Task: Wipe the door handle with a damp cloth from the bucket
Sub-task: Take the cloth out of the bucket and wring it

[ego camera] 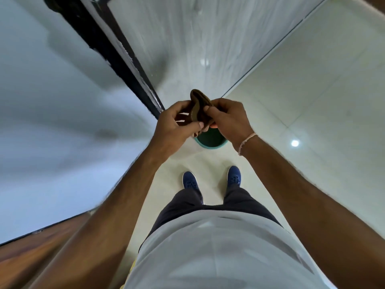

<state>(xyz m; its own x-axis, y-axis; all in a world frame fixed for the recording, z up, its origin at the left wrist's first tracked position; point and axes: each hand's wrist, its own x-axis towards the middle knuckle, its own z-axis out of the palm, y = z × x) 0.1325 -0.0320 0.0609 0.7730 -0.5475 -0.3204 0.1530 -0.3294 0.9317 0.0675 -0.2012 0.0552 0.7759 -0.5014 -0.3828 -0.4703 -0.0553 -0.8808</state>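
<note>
Brown cloth [200, 107], bunched and folded, sits at frame centre, held between both hands. Left hand [173, 127] grips its lower left edge, thumb on top, fingers [180, 118] curled underneath and closed on the fabric. Right hand [227, 117] pinches the right side, thumb and forefinger pressed onto a fold. Both sets of fingers are narrow, clamped on cloth, nothing else in either hand. A pale thread bracelet [246, 142] rings the right wrist.

Directly below the hands, partly hidden by them, a teal-rimmed bucket [210, 145] stands on the pale tiled floor [312, 101], just ahead of the blue shoes [211, 180]. Dark inside; I cannot tell the water level. I cannot tell from here whether the cloth is wet, no drips visible.

Black door frame edge [116, 57] runs diagonally from upper left down to the hands. Grey panel fills the left of the frame, heavily blurred. Brown wooden strip [31, 253] at lower left. Door handle: I cannot pick it out anywhere in view.

My reading of progress: early. Cloth is out of the bucket and in hand, being wrung or refolded over it, I judge. Wiping not yet started, since the cloth is nowhere near any handle. Left to do: locate the handle, likely up and left beyond the view, bring the cloth to it, wipe.
</note>
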